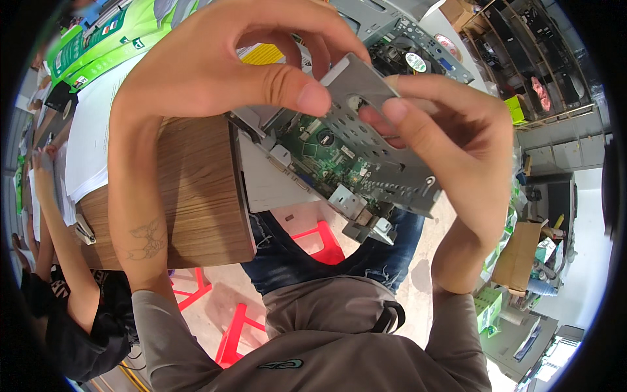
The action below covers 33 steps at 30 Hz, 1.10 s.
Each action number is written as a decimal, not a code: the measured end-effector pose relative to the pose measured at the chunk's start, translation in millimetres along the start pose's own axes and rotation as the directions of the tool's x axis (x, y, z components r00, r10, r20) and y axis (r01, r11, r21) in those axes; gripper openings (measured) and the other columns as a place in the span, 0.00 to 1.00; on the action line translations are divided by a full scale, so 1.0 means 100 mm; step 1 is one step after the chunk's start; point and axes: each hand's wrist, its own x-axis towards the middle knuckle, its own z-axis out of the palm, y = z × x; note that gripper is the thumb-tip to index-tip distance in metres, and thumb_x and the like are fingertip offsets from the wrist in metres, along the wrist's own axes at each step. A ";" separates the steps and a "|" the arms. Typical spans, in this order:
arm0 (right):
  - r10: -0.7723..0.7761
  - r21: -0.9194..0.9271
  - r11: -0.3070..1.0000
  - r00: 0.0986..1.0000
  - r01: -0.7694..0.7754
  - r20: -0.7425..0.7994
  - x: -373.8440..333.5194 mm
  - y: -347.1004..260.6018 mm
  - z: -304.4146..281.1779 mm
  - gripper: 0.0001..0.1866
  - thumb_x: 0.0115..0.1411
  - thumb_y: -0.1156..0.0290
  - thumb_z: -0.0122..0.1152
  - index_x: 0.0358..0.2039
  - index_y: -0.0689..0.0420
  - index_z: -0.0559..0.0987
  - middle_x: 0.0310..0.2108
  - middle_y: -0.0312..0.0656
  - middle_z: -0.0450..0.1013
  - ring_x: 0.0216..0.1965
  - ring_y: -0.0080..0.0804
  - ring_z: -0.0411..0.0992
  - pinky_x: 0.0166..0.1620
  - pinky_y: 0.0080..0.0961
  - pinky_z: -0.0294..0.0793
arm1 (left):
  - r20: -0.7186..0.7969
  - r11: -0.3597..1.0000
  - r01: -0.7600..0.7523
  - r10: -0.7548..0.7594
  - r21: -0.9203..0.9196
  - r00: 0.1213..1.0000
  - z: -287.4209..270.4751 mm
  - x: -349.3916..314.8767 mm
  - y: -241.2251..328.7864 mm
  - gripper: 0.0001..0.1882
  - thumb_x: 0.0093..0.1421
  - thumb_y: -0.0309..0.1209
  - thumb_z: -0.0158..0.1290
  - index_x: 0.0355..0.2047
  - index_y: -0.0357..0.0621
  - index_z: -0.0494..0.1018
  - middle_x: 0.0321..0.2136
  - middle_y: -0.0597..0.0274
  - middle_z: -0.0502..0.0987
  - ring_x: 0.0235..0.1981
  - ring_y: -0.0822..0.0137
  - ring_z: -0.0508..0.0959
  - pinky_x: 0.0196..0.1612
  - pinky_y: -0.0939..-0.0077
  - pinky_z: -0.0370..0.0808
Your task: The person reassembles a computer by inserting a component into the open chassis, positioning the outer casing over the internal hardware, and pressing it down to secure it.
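A grey perforated metal bracket (392,157) is held up in front of me, tilted, between both hands. My left hand (215,65) arches over from the left, its thumb on the bracket's upper left edge and its other fingers behind. My right hand (457,130) is closed on the opposite side, the thumb on top and a fingertip showing through the round hole. Beneath the bracket lies an opened computer case with a green motherboard (326,153), partly hidden by the bracket and my hands. A fan with a round white label (415,62) sits beyond.
Left of the case is a wooden table (196,189) bearing a paper stack (91,150), a stapler (85,230) and a green package (104,39). Red stools (323,243) stand below. Another person (75,294) sits at the left. Shelving (522,59) and a cardboard box (518,258) are at right.
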 end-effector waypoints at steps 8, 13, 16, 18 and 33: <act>-0.038 0.016 0.999 0.998 0.039 -0.047 0.00 -0.23 -0.02 0.12 0.61 0.71 0.64 0.42 0.64 0.83 0.31 0.45 0.82 0.29 0.24 0.78 0.35 0.18 0.75 | -0.113 0.983 0.060 -0.081 -0.175 0.990 0.01 0.00 0.10 0.41 0.55 0.63 0.60 0.48 0.32 0.77 0.45 0.53 0.77 0.46 0.61 0.78 0.50 0.70 0.72; -0.015 0.002 1.000 0.998 0.015 -0.062 -0.01 -0.29 -0.02 0.13 0.60 0.69 0.65 0.41 0.64 0.84 0.30 0.43 0.82 0.27 0.23 0.77 0.32 0.16 0.73 | -0.104 0.970 0.052 -0.078 -0.237 0.991 0.02 0.00 0.09 0.43 0.55 0.63 0.61 0.50 0.31 0.76 0.45 0.51 0.77 0.48 0.61 0.78 0.53 0.67 0.72; -0.042 -0.022 0.999 0.995 0.040 -0.094 -0.01 -0.34 0.01 0.13 0.60 0.68 0.65 0.40 0.64 0.84 0.29 0.43 0.82 0.27 0.23 0.77 0.32 0.16 0.73 | -0.175 0.972 -0.004 -0.038 -0.233 0.984 0.04 -0.02 0.07 0.43 0.55 0.63 0.60 0.50 0.30 0.76 0.45 0.52 0.77 0.48 0.61 0.78 0.53 0.67 0.72; -0.042 -0.034 0.999 0.991 0.038 -0.126 -0.01 -0.37 0.01 0.13 0.60 0.67 0.65 0.40 0.64 0.84 0.29 0.43 0.82 0.28 0.23 0.78 0.32 0.16 0.73 | -0.160 0.967 0.008 -0.050 -0.254 0.986 0.02 -0.01 0.12 0.42 0.56 0.63 0.60 0.50 0.31 0.76 0.45 0.52 0.77 0.48 0.61 0.78 0.53 0.67 0.72; -0.007 -0.244 0.970 0.995 -0.018 -0.102 -0.24 -0.44 0.03 0.30 0.60 0.68 0.64 0.61 0.63 0.67 0.34 0.42 0.77 0.37 0.27 0.76 0.42 0.22 0.73 | -0.239 0.920 -0.059 -0.039 -0.388 0.970 0.26 0.10 0.12 0.20 0.61 0.34 0.62 0.50 0.35 0.78 0.46 0.58 0.81 0.49 0.67 0.80 0.52 0.73 0.75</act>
